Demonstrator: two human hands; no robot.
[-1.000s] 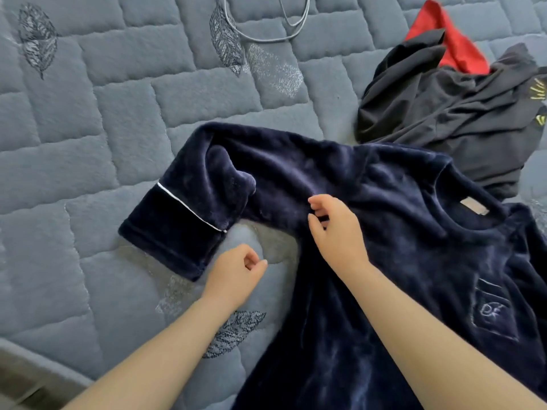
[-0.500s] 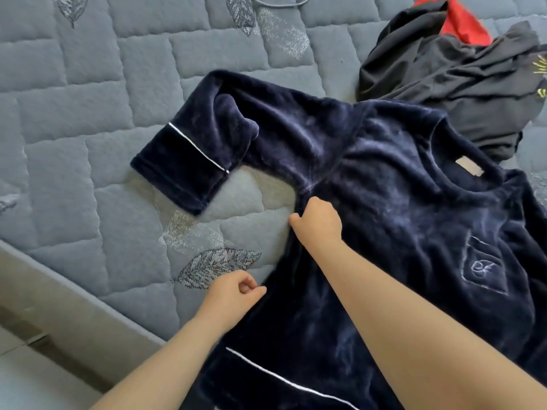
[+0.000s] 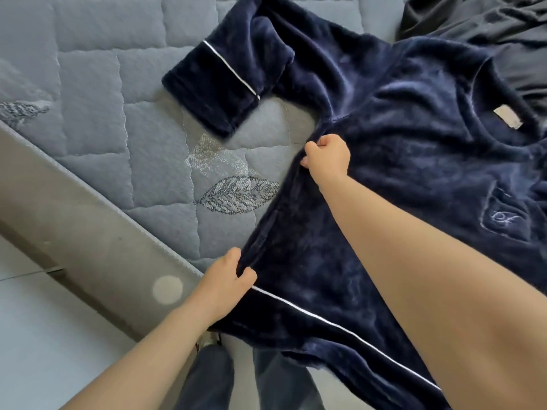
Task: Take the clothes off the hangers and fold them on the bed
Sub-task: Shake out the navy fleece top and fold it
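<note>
- The navy top (image 3: 399, 161) lies spread out on the bed (image 3: 118, 108), chest pocket (image 3: 503, 220) up. Its neck label (image 3: 507, 117) is toward the far right, and its white-striped hem (image 3: 325, 321) reaches past the near edge of the mattress.
- I see no hanger in it, so I count that step as done for this piece.
- The sleeve (image 3: 225, 84) on the left of my view is bent back on itself, with its cuff resting on the quilt. It is not yet laid in over the body.
- The right hand (image 3: 327, 156) is on the side seam just below the armpit, fingers curled and clamped on the plush cloth.
- The left hand (image 3: 225, 288) is lower on the same edge, just above the striped hem, with thumb and fingers pinching the cloth between them.
- With both hands on one long edge, I read this as the start of the first lengthwise fold. The body is flat and unfolded, so the folding of this top is all ahead: side in, sleeve in, the other side, then halving.
- Beyond the top, at the far right, a dark grey garment (image 3: 488, 31) lies rumpled and touches the top's shoulder. It is plainly not folded, so I count it as left to do. Whether a hanger is inside it I cannot tell.
- No folded pile shows anywhere in my view, so I put the task no further than its early part.
- Nearest the camera are the bed frame (image 3: 88, 241), the pale floor (image 3: 38, 335) and the person's trouser legs (image 3: 213, 380), close against the bed's edge.
</note>
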